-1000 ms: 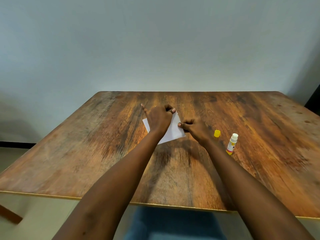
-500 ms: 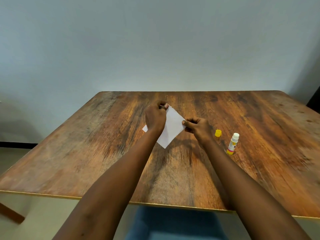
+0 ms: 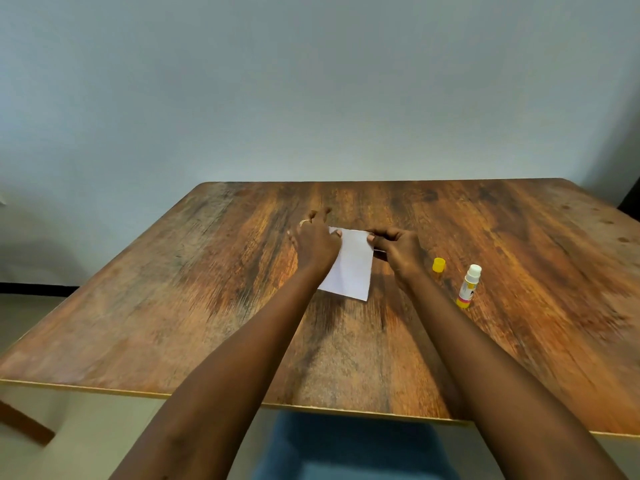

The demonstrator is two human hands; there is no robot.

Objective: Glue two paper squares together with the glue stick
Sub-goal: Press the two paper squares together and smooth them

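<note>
both hands (image 3: 317, 242) (image 3: 398, 249) pinch the white paper (image 3: 349, 271), hiding whether it's two squares.

Plain indoor room, home or office, cannot tell which: worn wood-grain counter (image 3: 485, 237) against bare pale blue-grey wall (image 3: 311, 81), beige floor (image 3: 34, 306), black baseboard (image 3: 34, 289), blue seat (image 3: 346, 448) below.

The glue stick (image 3: 468, 287) bears a label (print too small to read).
</note>
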